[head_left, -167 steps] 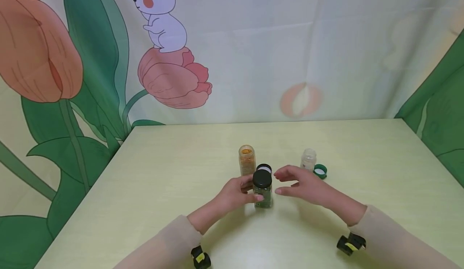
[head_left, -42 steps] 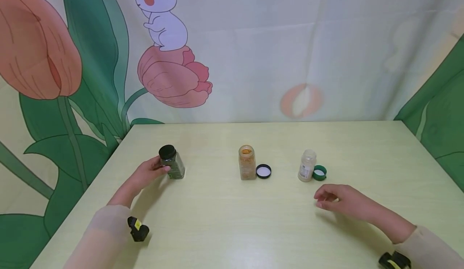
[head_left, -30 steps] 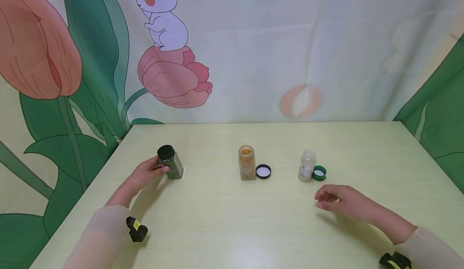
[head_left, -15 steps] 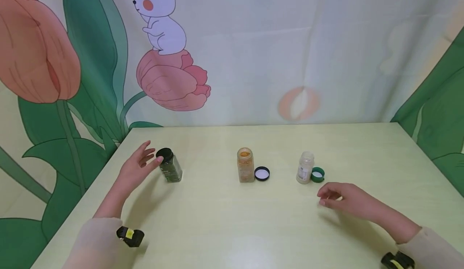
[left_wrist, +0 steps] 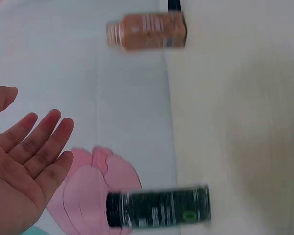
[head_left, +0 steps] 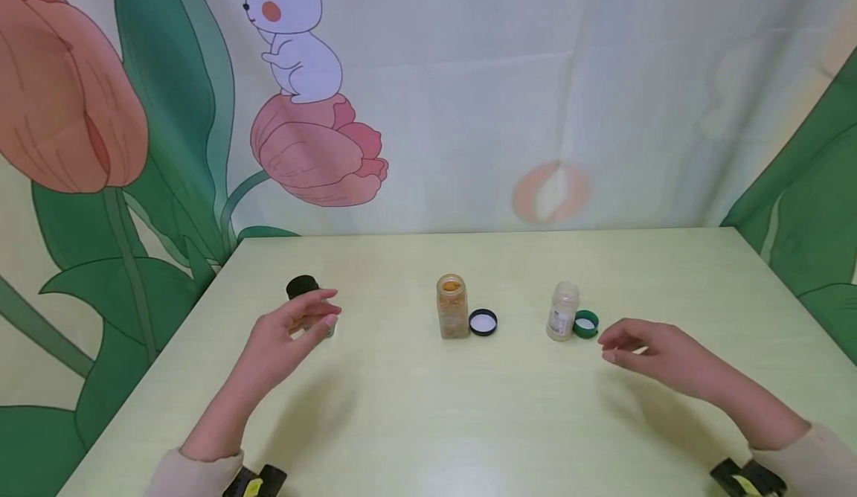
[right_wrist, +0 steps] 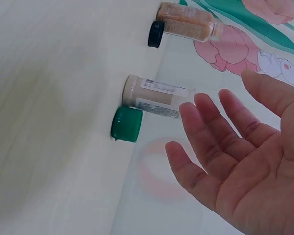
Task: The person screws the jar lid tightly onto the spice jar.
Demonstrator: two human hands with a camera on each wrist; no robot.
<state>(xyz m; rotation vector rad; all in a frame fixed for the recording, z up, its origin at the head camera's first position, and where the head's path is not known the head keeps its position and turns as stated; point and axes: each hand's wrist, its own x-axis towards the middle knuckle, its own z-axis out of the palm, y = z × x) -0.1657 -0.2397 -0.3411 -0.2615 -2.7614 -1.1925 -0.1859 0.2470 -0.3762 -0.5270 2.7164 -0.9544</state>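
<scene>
My left hand (head_left: pixel 277 344) is raised over the table's left side with relaxed fingers and an empty palm. Behind it, partly hidden in the head view, stands a black-capped spice jar of green herbs (left_wrist: pixel 159 207); the left wrist view shows a gap between hand and jar. On the right, my right hand (head_left: pixel 659 352) hovers with loosely bent fingers, holding nothing. Nearest to it are a green cap (head_left: pixel 585 324) and a small uncapped clear jar with pale contents (head_left: pixel 562 312). An uncapped jar of orange spice (head_left: pixel 453 311) stands mid-table beside a black lid (head_left: pixel 483 322), white inside up.
The pale table (head_left: pixel 428 422) ends at the back against a hanging cloth (head_left: pixel 455 110) printed with tulips and a rabbit. The jars stand in a spaced row towards the far side. Black-and-yellow devices (head_left: pixel 257 482) sit at both wrists.
My left hand carried the herb jar from the middle to the left, let go of it, then moved right and nearer. The right hand drew back to the right, lately rising slightly.
</scene>
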